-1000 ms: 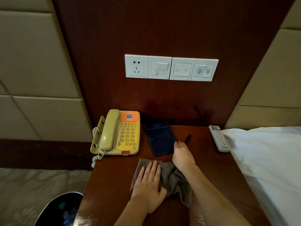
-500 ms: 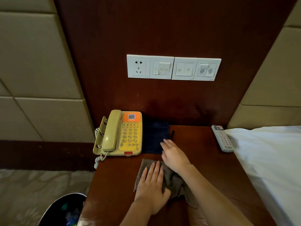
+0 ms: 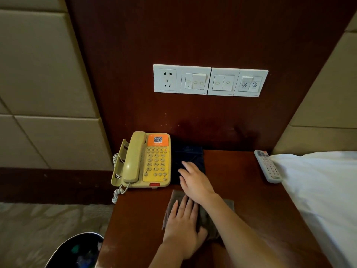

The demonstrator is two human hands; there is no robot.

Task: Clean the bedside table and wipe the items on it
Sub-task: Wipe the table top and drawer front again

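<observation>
My left hand (image 3: 183, 225) lies flat with straight fingers on a grey-brown cloth (image 3: 226, 206) near the front of the dark wooden bedside table (image 3: 241, 190). Crossing over it, my right hand (image 3: 195, 180) rests with extended fingers on a dark blue booklet (image 3: 190, 153), which lies close against the right side of a beige and yellow telephone (image 3: 143, 161). A thin dark pen shows faintly on the booklet just beyond my fingertips. A white remote control (image 3: 267, 166) lies at the table's right edge.
A white pillow or bedding (image 3: 320, 190) borders the table on the right. A panel of socket and switches (image 3: 210, 80) is on the wooden wall behind. A dark round bin (image 3: 77, 250) stands on the carpet at the lower left.
My right hand has slid the dark booklet and pen leftward, from the table's middle up against the telephone. My left hand stays flat on the cloth.
</observation>
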